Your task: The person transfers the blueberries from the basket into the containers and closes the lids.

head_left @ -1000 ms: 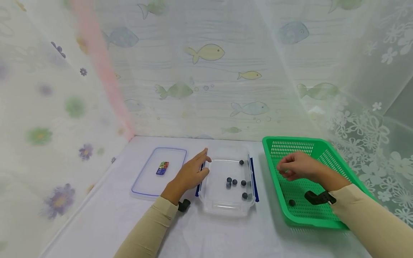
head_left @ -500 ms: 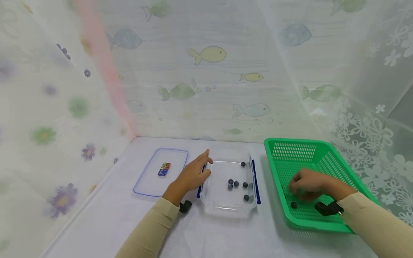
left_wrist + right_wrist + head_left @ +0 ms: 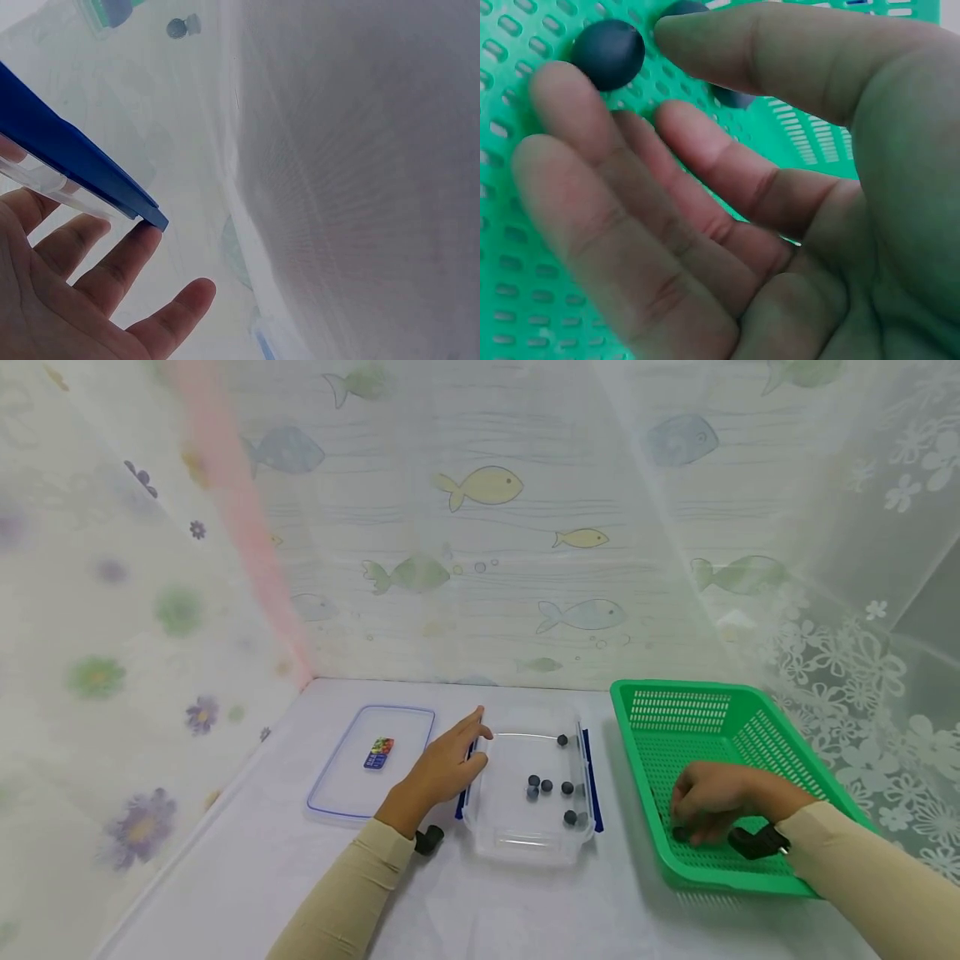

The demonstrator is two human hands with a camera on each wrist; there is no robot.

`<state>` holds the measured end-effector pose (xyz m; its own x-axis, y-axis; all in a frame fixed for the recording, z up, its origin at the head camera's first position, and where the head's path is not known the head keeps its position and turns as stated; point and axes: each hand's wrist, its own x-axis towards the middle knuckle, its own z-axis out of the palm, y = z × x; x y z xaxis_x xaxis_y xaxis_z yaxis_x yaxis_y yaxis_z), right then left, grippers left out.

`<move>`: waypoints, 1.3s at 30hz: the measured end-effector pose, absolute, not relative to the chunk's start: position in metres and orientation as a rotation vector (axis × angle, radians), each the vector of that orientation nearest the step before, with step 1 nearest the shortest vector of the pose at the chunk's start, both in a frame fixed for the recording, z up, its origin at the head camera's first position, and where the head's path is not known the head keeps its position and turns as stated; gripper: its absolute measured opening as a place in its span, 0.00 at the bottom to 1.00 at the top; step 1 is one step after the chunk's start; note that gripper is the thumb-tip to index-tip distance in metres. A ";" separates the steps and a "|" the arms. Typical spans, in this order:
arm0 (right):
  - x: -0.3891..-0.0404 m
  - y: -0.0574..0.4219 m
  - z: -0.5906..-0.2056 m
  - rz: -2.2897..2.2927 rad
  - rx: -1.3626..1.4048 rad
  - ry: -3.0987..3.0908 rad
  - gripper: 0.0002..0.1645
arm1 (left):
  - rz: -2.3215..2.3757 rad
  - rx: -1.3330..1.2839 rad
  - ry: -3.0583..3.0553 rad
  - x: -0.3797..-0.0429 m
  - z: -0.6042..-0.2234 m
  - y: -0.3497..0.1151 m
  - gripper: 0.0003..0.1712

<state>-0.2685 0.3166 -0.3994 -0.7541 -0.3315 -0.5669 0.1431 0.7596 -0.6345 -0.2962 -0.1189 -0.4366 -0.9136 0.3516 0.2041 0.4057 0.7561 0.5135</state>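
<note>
Right hand down in the green basket, fingers loosely spread around a dark ball, not yet pinching it. Ball near the basket's front left corner; round, so no long axis or heading. Probably light, smooth, apt to roll; best pinched across its middle. Left hand flat, fingers straight against the clear box, left of the basket

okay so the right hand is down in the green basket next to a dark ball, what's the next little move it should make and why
Probably close the thumb and fingers of the right hand on the dark ball. The open fingers sit right beside the ball on the green basket floor, not yet pinching it, and the left hand already rests against the clear container, which holds similar balls.
</note>
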 end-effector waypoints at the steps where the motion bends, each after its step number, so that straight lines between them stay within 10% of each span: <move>1: -0.269 0.316 -0.400 -0.902 -0.158 2.254 0.08 | -0.868 -0.618 -2.855 -0.296 -0.437 -0.119 0.22; 39: -0.281 0.310 -0.350 -1.084 -0.309 2.256 0.15 | -0.880 -0.626 -2.839 -0.295 -0.438 -0.120 0.21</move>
